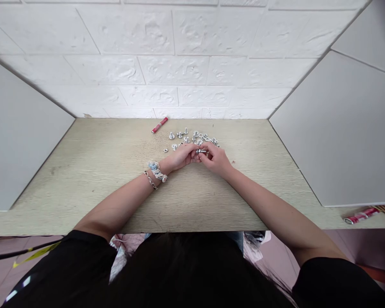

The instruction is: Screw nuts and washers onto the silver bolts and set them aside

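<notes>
My left hand and my right hand meet at the middle of a pale wooden table. Together their fingertips pinch a small silver bolt that lies sideways between them. Both hands are closed on it. Just beyond the hands lies a loose pile of several silver bolts and nuts. My left wrist wears a chain bracelet and a pale blue beaded band.
A red tube lies near the back of the table, left of the pile. Another red tube lies at the right front corner. White panels stand at both sides, with a white brick wall behind.
</notes>
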A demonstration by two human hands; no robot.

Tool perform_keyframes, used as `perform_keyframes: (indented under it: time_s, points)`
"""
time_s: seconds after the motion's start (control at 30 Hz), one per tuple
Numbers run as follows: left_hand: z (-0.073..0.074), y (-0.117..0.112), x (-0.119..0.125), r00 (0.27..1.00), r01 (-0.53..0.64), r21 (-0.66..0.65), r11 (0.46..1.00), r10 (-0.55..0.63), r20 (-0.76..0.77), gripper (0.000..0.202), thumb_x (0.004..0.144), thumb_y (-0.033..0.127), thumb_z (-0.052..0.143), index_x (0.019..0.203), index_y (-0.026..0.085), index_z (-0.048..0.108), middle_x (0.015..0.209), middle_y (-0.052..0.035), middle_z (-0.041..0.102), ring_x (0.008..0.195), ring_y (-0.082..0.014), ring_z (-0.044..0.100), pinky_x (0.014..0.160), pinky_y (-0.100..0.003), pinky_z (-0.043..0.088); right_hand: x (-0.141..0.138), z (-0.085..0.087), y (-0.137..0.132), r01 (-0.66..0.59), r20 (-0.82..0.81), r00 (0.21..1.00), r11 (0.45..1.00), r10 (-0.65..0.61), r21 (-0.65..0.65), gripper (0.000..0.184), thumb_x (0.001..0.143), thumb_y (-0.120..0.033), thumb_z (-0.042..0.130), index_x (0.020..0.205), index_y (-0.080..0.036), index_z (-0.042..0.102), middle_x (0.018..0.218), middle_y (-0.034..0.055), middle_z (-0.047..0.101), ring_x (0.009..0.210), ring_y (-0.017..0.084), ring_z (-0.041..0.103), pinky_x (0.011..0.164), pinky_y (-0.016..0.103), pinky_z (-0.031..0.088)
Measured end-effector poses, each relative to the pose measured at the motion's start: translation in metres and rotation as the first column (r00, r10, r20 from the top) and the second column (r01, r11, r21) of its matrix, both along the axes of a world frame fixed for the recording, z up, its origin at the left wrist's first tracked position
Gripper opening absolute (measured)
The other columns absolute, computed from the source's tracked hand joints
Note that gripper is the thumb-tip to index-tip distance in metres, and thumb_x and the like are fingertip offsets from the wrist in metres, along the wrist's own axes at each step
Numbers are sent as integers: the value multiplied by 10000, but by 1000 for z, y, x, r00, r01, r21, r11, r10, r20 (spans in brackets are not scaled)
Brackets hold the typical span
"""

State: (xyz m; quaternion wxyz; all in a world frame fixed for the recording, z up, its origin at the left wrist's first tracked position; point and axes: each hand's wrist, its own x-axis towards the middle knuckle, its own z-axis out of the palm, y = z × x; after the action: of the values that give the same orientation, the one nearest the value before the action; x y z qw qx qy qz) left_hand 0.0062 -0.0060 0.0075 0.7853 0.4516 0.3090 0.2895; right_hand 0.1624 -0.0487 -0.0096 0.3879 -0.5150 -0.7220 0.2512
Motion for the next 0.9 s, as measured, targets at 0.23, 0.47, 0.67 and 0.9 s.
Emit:
perform_keyframes:
  time_s: [0.23, 0.47, 0.67, 0.9]
  points:
    - [-3, 3, -2, 999, 26, 6, 1000, -26, 23, 309, 822, 202, 491, 532, 152, 398, 561, -19, 518, 610, -114, 545, 715, -289, 470, 2, 5, 0, 38, 14, 999, 998, -37, -48, 301, 884, -452, 439, 774, -199, 560, 658, 1, 610, 596, 134, 530, 587, 260, 377]
    - [-3, 3, -1, 1000, 3, -14, 1000, -3, -4, 335, 819, 207, 532, 523, 151, 385, 575, -19, 513, 612, -93, 525, 692, -250, 451, 1, -1, 1, -17, -3, 1000, 1000, 17, -16, 222, 825, -317, 521, 1023, -218, 533, 678, -22, 613, 547, 129, 511, 566, 258, 389]
    - [-2, 2, -2, 1000, 6, -18, 1000, -5, 7, 325, 840, 192, 468, 527, 153, 392, 553, -16, 512, 602, -109, 540, 728, -292, 471, 2, 3, 1, 4, -19, 1000, 1000, -5, -27, 281, 896, -434, 422, 816, -204, 564, 731, 12, 642, 646, 140, 564, 614, 258, 407]
    - [-3, 3, -1, 1000, 1, -32, 999, 0, 22, 324, 823, 180, 497, 516, 146, 399, 577, -25, 527, 601, -93, 532, 681, -251, 451, 1, -2, 0, -28, -35, 999, 999, 27, -27, 211, 828, -311, 510, 1019, -222, 525, 698, -21, 627, 571, 133, 549, 582, 261, 407]
